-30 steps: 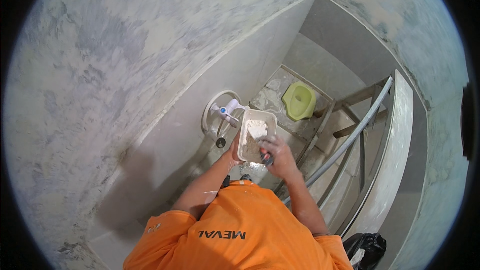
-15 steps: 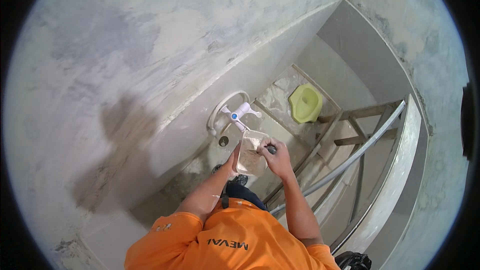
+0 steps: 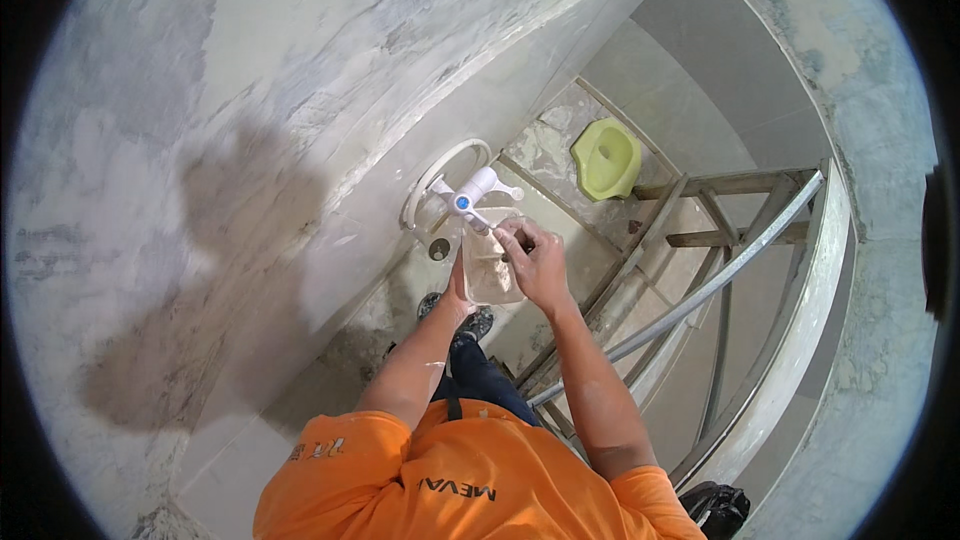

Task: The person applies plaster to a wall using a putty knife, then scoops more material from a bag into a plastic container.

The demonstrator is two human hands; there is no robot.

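My left hand holds a pale, squarish plastic tub from its left side, in front of my body. Inside lies beige-white paste or powder, which I cannot tell apart. My right hand is closed at the tub's far right rim, its fingers around a tool with a dark handle. The tool's working end is hidden by the hand and tub. Just beyond the tub is a white wall tap with a blue round mark; its lower lever comes close to the tub's far edge.
A white hose loops beside the tap. A yellow-green squat toilet lies on the floor ahead. To the right stands a frame with metal rails and wooden bars. The left wall is patchily plastered; a black bag-like thing is lower right.
The tub has moved up toward the tap with my left hand. My right hand has gone from over the tub's right side to its far right rim. The view has shifted slightly.
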